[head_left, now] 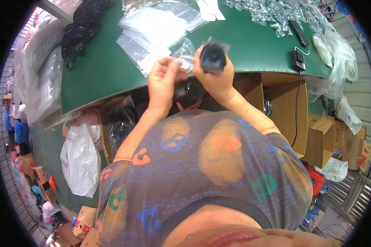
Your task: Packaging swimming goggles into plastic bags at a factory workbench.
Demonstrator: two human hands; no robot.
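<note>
One dark item (pixel 213 59) seems bagged, grasped by right hand (pixel 214 81); left hand (pixel 163 79) grip is unclear; bags (pixel 152 28) remain at eleven o'clock.

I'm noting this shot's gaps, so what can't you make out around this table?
Left hand, head view: blur hides whether it grips anything.
Dark item in the right hand, head view: blur hides its exact kind.
Black bundle, head view: the picture's top edge cuts off its far end.

The clear plastic bags (pixel 152 22) look glossy, the counter (pixel 107 68) smooth with a faint sheen, the carrier bag (pixel 81 158) crinkled shiny plastic, the box (pixel 290 111) matt cardboard, the T-shirt (pixel 185 168) matt cloth.
</note>
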